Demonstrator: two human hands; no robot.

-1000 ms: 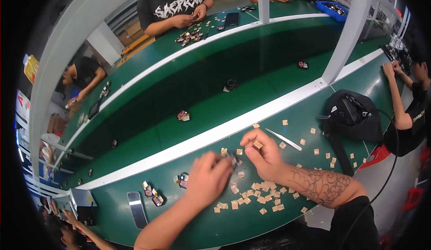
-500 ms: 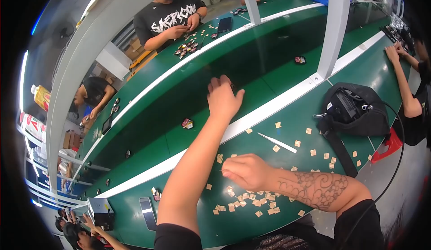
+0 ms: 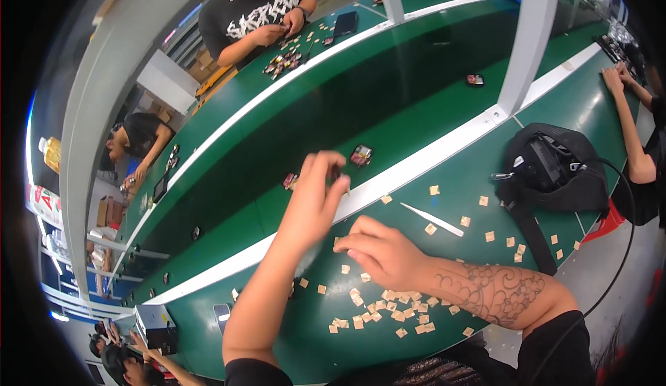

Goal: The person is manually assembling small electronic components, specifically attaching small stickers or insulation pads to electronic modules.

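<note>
My left hand (image 3: 316, 202) reaches forward over the white edge strip (image 3: 416, 164) of the dark green conveyor belt (image 3: 388, 88). Its fingertips are pinched together; whether something small sits between them I cannot tell. Just beyond the fingertips a small dark and red part (image 3: 361, 155) lies on the belt, and another small part (image 3: 288, 180) lies to their left. My right hand (image 3: 381, 253), on a tattooed forearm, rests palm down on the green table (image 3: 479, 268) among several tan square pieces (image 3: 388, 310), with nothing seen in it.
A white flat strip (image 3: 431, 219) lies right of my right hand. A black bag (image 3: 555, 167) with a strap sits at the right. A white post (image 3: 524, 39) rises from the edge strip. Other people work across the belt and at the right edge.
My left hand has pulled back from far out over the belt toward the white strip, and its fingers have closed. My right hand has stayed on the tan pieces.
</note>
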